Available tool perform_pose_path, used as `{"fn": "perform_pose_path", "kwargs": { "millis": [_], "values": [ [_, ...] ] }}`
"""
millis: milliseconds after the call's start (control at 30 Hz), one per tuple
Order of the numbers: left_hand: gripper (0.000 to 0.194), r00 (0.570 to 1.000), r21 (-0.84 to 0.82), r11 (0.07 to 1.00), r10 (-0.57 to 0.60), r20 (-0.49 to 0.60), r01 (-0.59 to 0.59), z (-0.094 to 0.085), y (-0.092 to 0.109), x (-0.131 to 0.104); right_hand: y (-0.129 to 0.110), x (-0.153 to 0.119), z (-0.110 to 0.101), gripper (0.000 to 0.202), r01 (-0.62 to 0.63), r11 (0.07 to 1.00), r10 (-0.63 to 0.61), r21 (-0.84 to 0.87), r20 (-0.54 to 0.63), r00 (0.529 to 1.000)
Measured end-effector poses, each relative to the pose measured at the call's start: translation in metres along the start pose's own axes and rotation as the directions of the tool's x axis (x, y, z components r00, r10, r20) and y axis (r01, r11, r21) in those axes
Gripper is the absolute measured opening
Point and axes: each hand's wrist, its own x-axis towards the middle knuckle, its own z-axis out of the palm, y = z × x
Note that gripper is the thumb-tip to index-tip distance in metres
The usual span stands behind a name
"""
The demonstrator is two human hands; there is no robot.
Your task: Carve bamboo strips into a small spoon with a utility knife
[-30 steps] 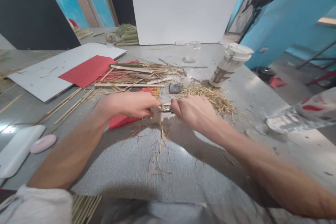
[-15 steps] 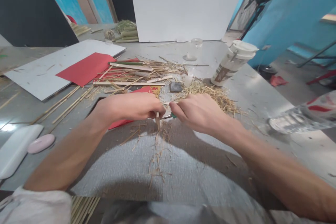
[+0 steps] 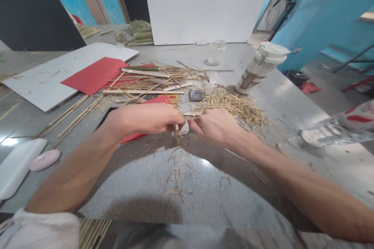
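Observation:
My left hand (image 3: 159, 118) is closed round a short pale strip (image 3: 176, 130), whose end points down toward the grey table (image 3: 131, 186). Just right of it, my right hand (image 3: 214, 126) is closed on a small tool with a green handle (image 3: 191, 127); most of the tool is hidden by the fingers. The hands are a little apart. Thin shavings (image 3: 177, 186) lie on the table below them. A pile of straw-like shavings (image 3: 242, 105) is behind my right hand, and a small dark block (image 3: 196, 95) lies beyond the gap between the hands.
Thin sticks (image 3: 140, 81) and red paper (image 3: 95, 74) lie behind my left hand. A white lidded container (image 3: 261, 66) stands at the back right, a plastic bottle (image 3: 336, 126) lies at the right. A pink oval object (image 3: 46, 160) sits at the left.
My right hand has shifted slightly right, away from my left hand, which stays nearly in place with the strip. Less of the tool shows between them.

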Motion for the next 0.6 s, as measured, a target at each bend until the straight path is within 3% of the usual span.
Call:
{"fn": "perform_pose_path", "kwargs": {
  "millis": [133,333,500,600],
  "values": [
    [0.025,1.000,0.011,1.000,0.026,-0.015,-0.026,0.001,-0.004,-0.001,0.003,0.001,0.001,0.066,-0.012,1.000,0.013,0.020,-0.028,1.000],
    [0.035,0.995,-0.072,0.993,0.092,-0.036,-0.094,0.002,-0.005,0.000,0.000,0.007,0.023,0.062,0.039,0.997,-0.040,0.067,0.015,0.999],
    [0.026,0.999,-0.019,0.999,0.045,-0.025,-0.045,0.002,-0.005,0.000,0.003,0.009,0.022,0.065,0.022,0.995,-0.020,0.101,-0.020,1.000],
    [0.028,0.997,-0.056,0.996,0.073,-0.031,-0.075,0.003,-0.005,0.000,0.002,0.008,0.024,0.064,0.024,0.994,-0.023,0.109,-0.006,1.000]
  ]
}}
